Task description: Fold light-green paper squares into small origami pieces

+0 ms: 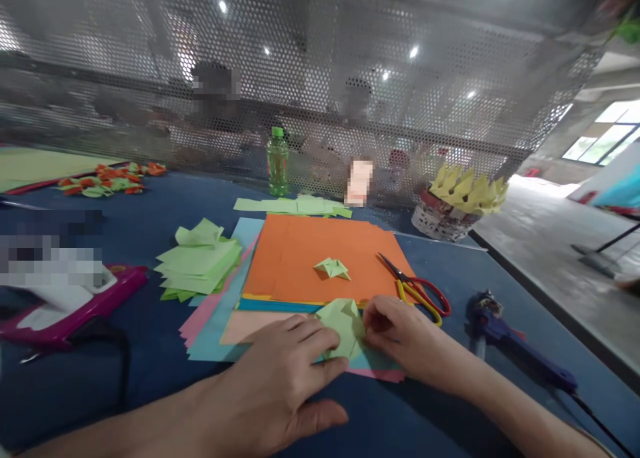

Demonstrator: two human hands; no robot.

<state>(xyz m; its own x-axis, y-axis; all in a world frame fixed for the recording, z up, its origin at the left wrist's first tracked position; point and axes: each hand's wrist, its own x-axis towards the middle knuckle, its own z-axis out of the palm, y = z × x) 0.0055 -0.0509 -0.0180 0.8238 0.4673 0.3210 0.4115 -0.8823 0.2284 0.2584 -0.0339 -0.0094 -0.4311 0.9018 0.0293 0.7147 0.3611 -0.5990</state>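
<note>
A small light-green paper piece (343, 325), partly folded, lies on the near edge of a stack of coloured sheets. My left hand (280, 385) rests flat on its left side, fingers stretched out and pressing it down. My right hand (400, 338) has its fingers curled and pinches the paper's right edge. A finished folded green shape (333, 267) sits on the orange top sheet (300, 251) just beyond.
Red-and-yellow scissors (420, 291) lie right of the orange sheet, a blue glue gun (515, 345) further right. A pile of green squares (200, 261), a pink tray (75, 311), a green bottle (277, 161) and a basket of yellow folds (460, 205) stand around. A perforated metal screen (320, 85) backs the table.
</note>
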